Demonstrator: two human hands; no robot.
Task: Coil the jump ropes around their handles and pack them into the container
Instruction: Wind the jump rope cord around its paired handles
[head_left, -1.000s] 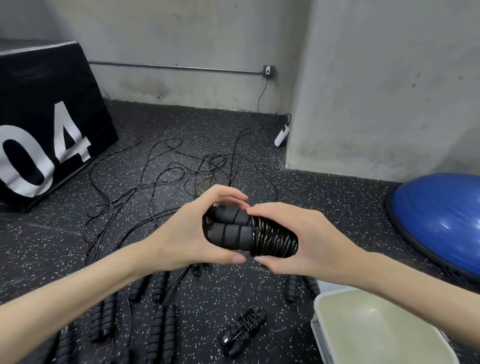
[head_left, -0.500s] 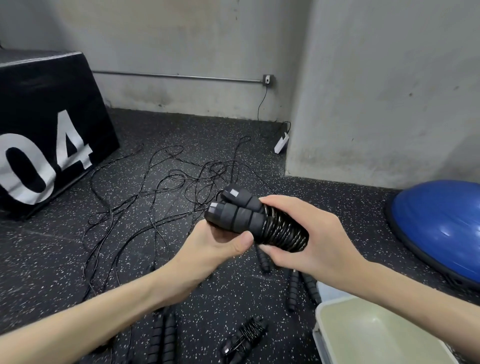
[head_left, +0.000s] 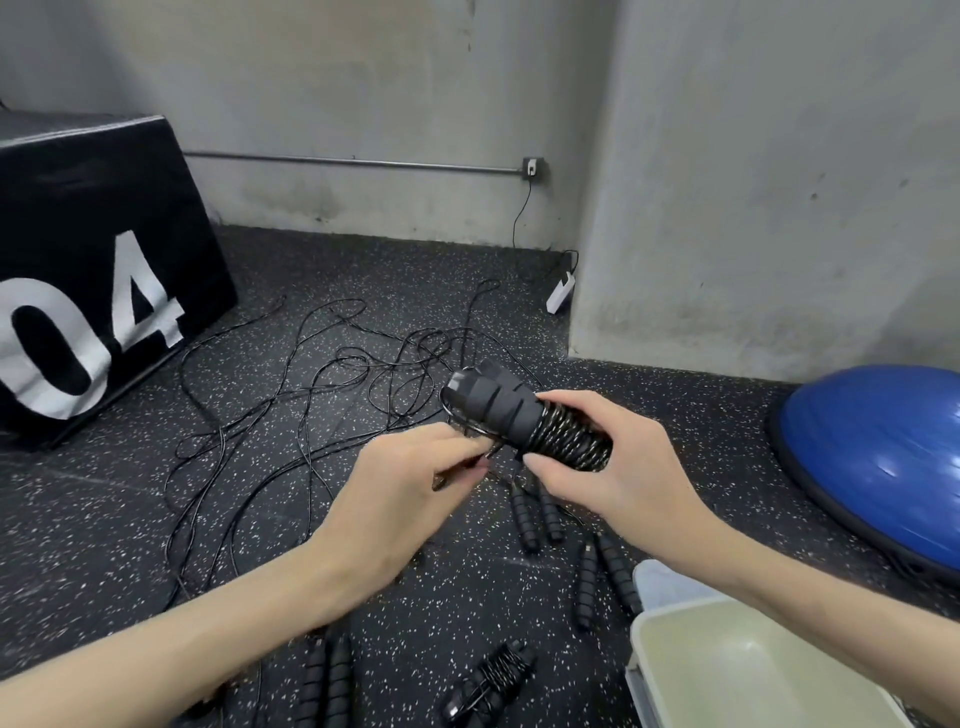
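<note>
Head view: far left of frame sat the black box (head_left: 88, 280), with loose ropes (head_left: 322, 395) tangled on the floor (head_left: 104, 519) beside it. At centre, the left hand (head_left: 410, 488) pinched the rope's thin free end. Just right, the right hand (head_left: 618, 467) clasped the coiled jump rope (head_left: 524, 421) mid-air around its wrapped turns. Light, springy cord, I'd say; grip the foam handles. Lower right waited the container (head_left: 675, 639).
</note>
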